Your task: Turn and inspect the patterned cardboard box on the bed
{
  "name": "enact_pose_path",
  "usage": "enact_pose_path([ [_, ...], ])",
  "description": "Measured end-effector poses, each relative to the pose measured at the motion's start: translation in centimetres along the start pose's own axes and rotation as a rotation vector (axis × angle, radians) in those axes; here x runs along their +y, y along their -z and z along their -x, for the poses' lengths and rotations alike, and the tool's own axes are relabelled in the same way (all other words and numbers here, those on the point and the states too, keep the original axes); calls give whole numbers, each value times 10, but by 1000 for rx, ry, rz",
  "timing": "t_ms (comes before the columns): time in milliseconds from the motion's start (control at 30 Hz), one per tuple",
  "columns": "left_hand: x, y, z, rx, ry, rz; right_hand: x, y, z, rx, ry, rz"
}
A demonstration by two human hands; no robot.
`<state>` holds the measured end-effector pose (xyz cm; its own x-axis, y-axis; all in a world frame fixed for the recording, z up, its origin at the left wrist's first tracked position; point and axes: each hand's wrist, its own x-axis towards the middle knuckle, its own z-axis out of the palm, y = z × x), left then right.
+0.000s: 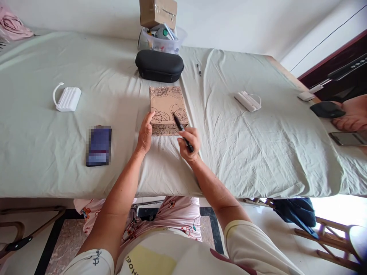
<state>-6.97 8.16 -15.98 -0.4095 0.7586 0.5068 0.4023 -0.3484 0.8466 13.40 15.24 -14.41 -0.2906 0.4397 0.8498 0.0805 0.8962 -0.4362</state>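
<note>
Gripping a black marker (pixel 179 123), the right hand (pixel 189 143) points its tip at the scribbled top of a rectangular cardboard box (pixel 165 104), centre of the frame; the left hand (pixel 145 133), loosely open, rests against the box's left edge. Wrinkled pale-green cloth (pixel 229 152) leaves open room either side, its front edge crossing the lower frame; a smooth, rounded black case (pixel 159 65) sits just beyond the box

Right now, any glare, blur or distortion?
Head view, lower right: floor washed out near the stool; head view, left: phone mostly pixelated; head view, centre: right hand slightly soft, possibly motion; head view, edges: wide-angle stretching.
</note>
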Motion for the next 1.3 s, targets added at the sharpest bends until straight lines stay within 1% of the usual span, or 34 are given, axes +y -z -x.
enact_pose_path([
  [33, 1, 0, 0, -3, -1, -3, 4, 6, -3, 76, -22, 78],
  [100, 0, 0, 1, -4, -2, -8, 18, 18, -11, 156, -129, 280],
  [167, -2, -1, 1, 15, 6, -8, 36, 29, -18, 128, -288, 421],
  [233, -6, -2, 2, 63, 33, -3, 55, 38, -22, 32, -424, 470],
  [300, -9, -3, 3, 141, 60, -19, 70, 41, -22, -97, -572, 521],
  [367, -9, -2, 4, 244, 70, -74, 77, 40, -20, -252, -688, 568],
  [433, -7, 1, 4, 344, 62, -149, 77, 35, -19, -381, -745, 616],
  [467, -5, 3, 4, 380, 56, -188, 76, 33, -18, -418, -754, 637],
  [533, 2, 8, 5, 431, 43, -261, 72, 29, -18, -443, -761, 667],
  [633, 17, 22, 11, 491, 51, -377, 69, 28, -20, -437, -772, 668],
  [733, 34, 45, 28, 570, 115, -541, 69, 29, -22, -385, -783, 623],
  [833, 49, 79, 56, 604, 255, -750, 69, 28, -23, -260, -761, 564],
  [900, 56, 107, 78, 631, 345, -887, 68, 26, -23, -190, -739, 531],
  [933, 57, 121, 87, 630, 414, -968, 68, 25, -23, -164, -732, 513],
  [1000, 58, 148, 102, 585, 608, -1092, 68, 23, -23, -118, -711, 469],
  [1033, 57, 158, 106, 553, 688, -1125, 68, 22, -24, -95, -696, 446],
  [1067, 56, 166, 109, 504, 731, -1142, 68, 21, -23, -69, -675, 422],
  [1100, 55, 170, 110, 454, 751, -1157, 69, 20, -23, -44, -651, 398],
  [1167, 53, 171, 107, 352, 751, -1183, 69, 19, -22, 3, -601, 346],
  [1233, 52, 163, 102, 282, 744, -1214, 69, 19, -21, 49, -563, 296],
  [1300, 52, 152, 96, 257, 751, -1236, 66, 19, -21, 87, -529, 256],
])
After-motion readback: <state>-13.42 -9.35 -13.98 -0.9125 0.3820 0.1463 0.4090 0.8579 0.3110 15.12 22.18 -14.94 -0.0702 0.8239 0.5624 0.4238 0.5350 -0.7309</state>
